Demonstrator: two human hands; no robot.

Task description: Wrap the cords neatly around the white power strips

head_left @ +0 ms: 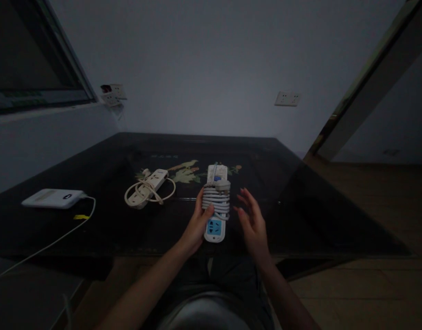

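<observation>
My left hand [197, 224] grips the left side of a white power strip [215, 234], its thumb across the grey cord [215, 201] wound several times around the strip's middle. A plug [222, 185] lies on top of the coils. One blue socket face shows at the strip's near end. Just right of the strip, my right hand [252, 220] is held apart from it, fingers spread and holding nothing. Further left on the dark table [259, 160] lies a second white power strip [158, 179], with its cord looped loosely over it.
A white power bank [52, 198] with a cable [49, 246] running off the near left edge lies at left, beside a yellow scrap [81, 217]. Wall sockets [288, 98] are on the back wall, with more sockets [111, 98] in the left corner.
</observation>
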